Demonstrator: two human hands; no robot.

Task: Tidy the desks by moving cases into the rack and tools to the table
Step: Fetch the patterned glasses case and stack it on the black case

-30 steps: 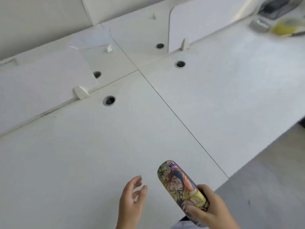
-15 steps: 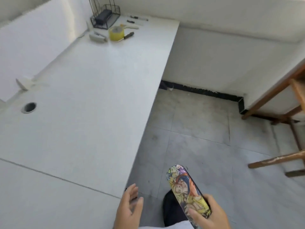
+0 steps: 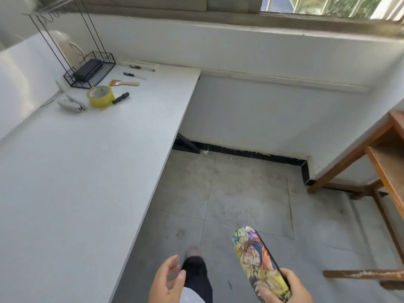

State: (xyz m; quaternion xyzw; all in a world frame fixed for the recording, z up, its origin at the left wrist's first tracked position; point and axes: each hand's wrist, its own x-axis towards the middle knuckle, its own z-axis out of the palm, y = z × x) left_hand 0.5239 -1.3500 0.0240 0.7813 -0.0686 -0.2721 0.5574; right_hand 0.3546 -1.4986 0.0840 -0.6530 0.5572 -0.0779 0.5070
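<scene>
My right hand [image 3: 286,288] grips the near end of a long case printed with colourful cartoon art [image 3: 258,261], held over the floor at the bottom right. My left hand [image 3: 167,281] hangs beside it, fingers apart and holding nothing. At the far end of the white desk [image 3: 87,171] stands a black wire rack [image 3: 90,72] with a dark case [image 3: 87,67] lying in its basket. Near the rack lie a roll of yellow tape [image 3: 100,96], a paintbrush [image 3: 124,83], a black-handled tool [image 3: 120,98] and a grey tool [image 3: 71,104].
Grey tiled floor [image 3: 240,193] runs between the desk edge on the left and a wooden table [image 3: 384,162] on the right. A white wall under a window closes the far side. My dark trouser leg and foot [image 3: 195,267] show below.
The view has swung right and forward, away from the desk top toward the rack and floor. The case stays in my right hand; my left hand stays empty.
</scene>
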